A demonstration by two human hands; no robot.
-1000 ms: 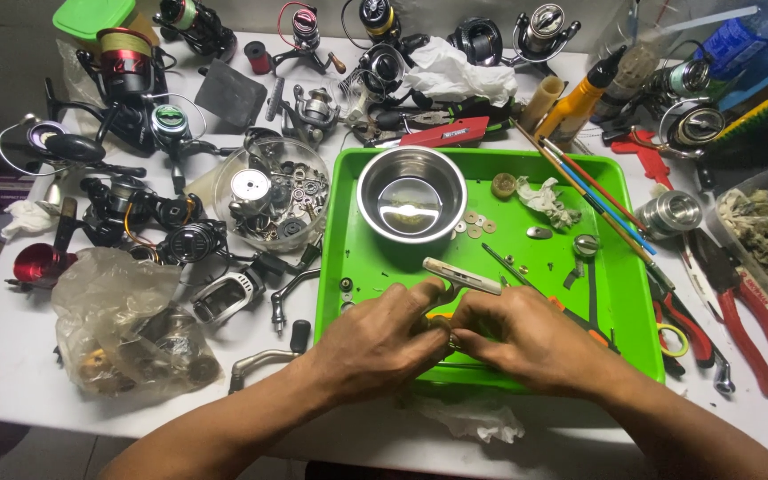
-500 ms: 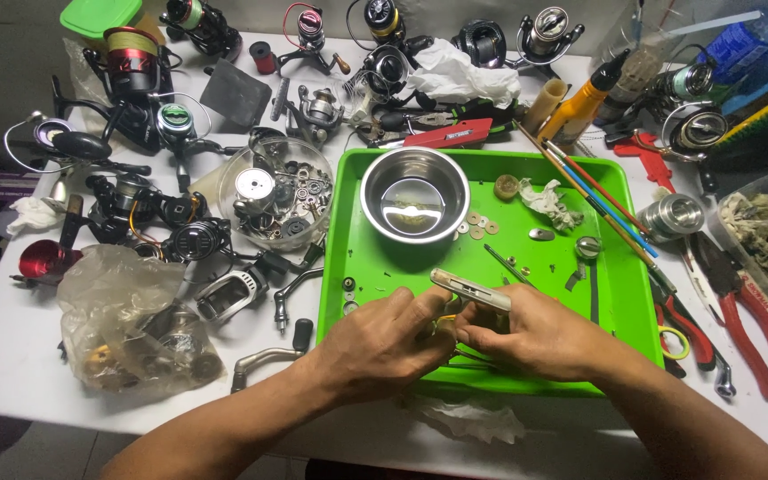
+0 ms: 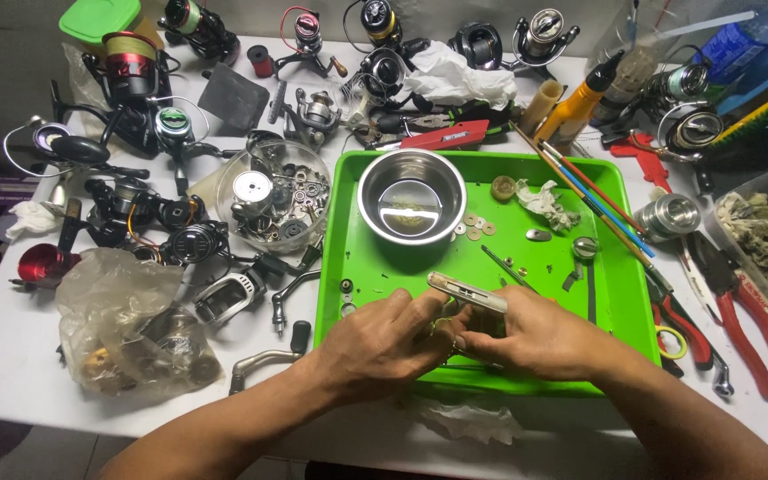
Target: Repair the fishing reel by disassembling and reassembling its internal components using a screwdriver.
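The left hand (image 3: 382,333) and the right hand (image 3: 526,333) meet over the near edge of the green tray (image 3: 620,302), fingertips pinched together on a slim silver metal part (image 3: 467,292) — it lies tilted across both hands, just above the tray floor. Beyond them a steel bowl (image 3: 411,196) stands in the tray, small washers beside it. Left of the tray sits a clear dish of parts (image 3: 279,196); red pliers (image 3: 744,311) lie on the surface to the right.
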